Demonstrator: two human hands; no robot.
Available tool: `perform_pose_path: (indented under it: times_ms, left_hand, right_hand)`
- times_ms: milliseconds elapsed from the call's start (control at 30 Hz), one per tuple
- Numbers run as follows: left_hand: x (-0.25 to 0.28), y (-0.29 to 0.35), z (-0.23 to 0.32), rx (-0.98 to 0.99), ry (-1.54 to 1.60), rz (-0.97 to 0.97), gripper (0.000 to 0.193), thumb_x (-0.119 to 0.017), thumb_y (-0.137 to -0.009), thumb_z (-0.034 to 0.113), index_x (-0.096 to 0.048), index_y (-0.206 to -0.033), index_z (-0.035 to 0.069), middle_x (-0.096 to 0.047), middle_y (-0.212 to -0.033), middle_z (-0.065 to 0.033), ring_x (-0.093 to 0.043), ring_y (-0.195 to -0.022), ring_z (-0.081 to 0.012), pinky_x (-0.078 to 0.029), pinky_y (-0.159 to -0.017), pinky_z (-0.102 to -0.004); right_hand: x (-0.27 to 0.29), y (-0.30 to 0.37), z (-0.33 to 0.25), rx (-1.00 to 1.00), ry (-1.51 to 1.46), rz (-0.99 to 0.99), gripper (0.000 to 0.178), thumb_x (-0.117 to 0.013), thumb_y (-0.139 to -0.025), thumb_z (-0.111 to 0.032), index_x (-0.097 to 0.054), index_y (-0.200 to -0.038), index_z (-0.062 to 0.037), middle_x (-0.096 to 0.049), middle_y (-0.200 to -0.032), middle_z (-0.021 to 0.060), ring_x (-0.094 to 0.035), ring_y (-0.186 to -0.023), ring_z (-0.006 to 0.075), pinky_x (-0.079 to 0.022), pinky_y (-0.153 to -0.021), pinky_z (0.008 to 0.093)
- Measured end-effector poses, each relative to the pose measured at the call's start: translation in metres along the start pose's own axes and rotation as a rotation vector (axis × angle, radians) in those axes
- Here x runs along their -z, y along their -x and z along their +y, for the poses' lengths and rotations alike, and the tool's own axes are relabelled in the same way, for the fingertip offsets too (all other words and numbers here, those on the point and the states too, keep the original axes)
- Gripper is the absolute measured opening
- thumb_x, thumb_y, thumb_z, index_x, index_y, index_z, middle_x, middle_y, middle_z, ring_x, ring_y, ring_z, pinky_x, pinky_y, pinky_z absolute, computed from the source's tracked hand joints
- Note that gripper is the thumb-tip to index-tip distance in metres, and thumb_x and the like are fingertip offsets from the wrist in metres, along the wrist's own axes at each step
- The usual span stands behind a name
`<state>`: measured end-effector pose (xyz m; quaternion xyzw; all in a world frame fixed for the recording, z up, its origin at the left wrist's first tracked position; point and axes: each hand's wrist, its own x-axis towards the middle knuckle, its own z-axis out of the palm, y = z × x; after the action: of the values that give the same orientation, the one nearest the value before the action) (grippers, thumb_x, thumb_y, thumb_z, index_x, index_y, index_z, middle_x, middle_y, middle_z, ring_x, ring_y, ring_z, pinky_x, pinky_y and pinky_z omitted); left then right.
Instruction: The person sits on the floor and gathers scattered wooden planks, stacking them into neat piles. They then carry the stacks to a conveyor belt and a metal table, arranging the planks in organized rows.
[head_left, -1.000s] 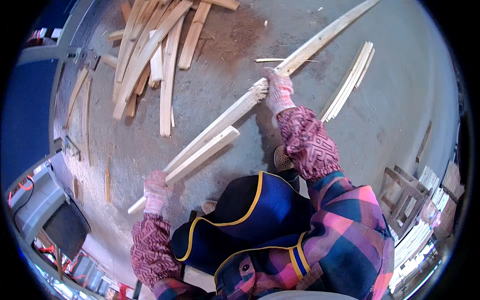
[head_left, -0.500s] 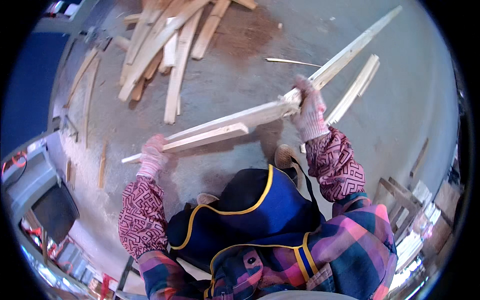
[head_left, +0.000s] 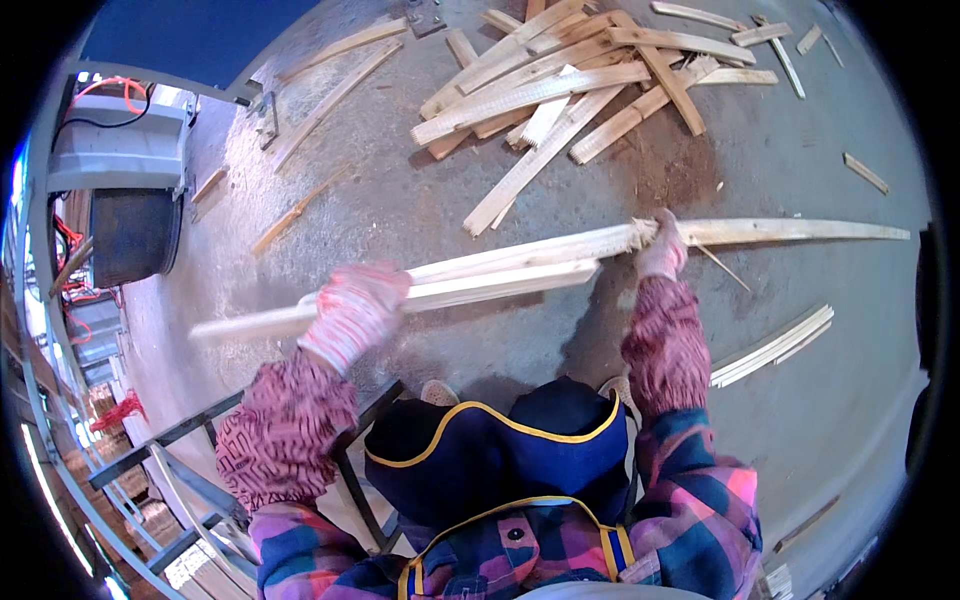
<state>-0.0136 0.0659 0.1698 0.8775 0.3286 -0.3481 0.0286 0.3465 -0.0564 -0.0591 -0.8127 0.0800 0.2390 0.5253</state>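
My left hand (head_left: pixel 358 310), in a pink-and-white knit glove, is closed around pale wooden strips, and their left end beyond it is smeared by motion. A shorter wooden strip (head_left: pixel 510 280) lies along the near side of a longer wooden strip (head_left: pixel 560 247) in that grip. Farther right, my right hand (head_left: pixel 663 250) in a matching glove is closed at a rough, splintered spot on the wood. Past it a long strip (head_left: pixel 800 231) stretches to the right. The wood is held across my front above the floor. Patterned sleeves cover both forearms.
A loose pile of wooden strips (head_left: pixel 560 85) lies ahead on the concrete floor (head_left: pixel 400 190). A small stack of strips (head_left: pixel 775 348) is at the right. On the left stand a black bucket (head_left: pixel 135 232) under a grey machine and a dark metal frame (head_left: pixel 190 470) near my left elbow.
My view has turned left, so the pile sits farther right in it. The held wood has swung from a slant to nearly level. Both hands still grip it.
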Motion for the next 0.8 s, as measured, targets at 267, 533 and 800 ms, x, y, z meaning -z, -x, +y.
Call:
perform_pose_path:
  times_ms: [267, 533, 800]
  left_hand:
    - [-0.105, -0.112, -0.033, -0.420, 0.107, 0.790, 0.019, -0.069, -0.062, 0.020, -0.064, -0.081, 0.018, -0.059, -0.097, -0.0059, -0.058, -0.098, -0.0276, -0.051, -0.083, -0.0415]
    - [-0.055, -0.169, 0.020, -0.381, 0.045, 0.535, 0.019, -0.069, -0.065, 0.016, -0.064, -0.083, 0.016, -0.059, -0.101, -0.0047, -0.055, -0.104, -0.0257, -0.048, -0.090, -0.0372]
    - [-0.102, -0.052, 0.045, -0.022, 0.516, 0.190, 0.032, -0.070, -0.073, 0.031, -0.066, -0.100, 0.015, -0.061, -0.109, -0.0084, -0.058, -0.107, -0.0270, -0.049, -0.088, -0.0386]
  right_hand:
    - [0.166, 0.063, 0.015, -0.005, -1.147, -0.883, 0.018, -0.057, -0.085, -0.021, -0.042, -0.087, -0.0105, -0.036, -0.069, -0.0012, -0.041, -0.065, 0.0127, -0.038, -0.061, 0.0302]
    - [0.196, 0.086, -0.048, 0.077, -1.279, -0.910, 0.012, -0.055, -0.088, -0.023, -0.047, -0.084, -0.0143, -0.046, -0.077, -0.0040, -0.046, -0.068, 0.0072, -0.040, -0.066, 0.0295]
    - [0.054, 0.007, -0.141, 0.747, -0.460, 0.036, 0.042, -0.071, -0.078, -0.002, -0.053, -0.115, 0.0000, -0.058, -0.105, 0.0124, -0.058, -0.094, 0.0216, -0.050, -0.088, 0.0329]
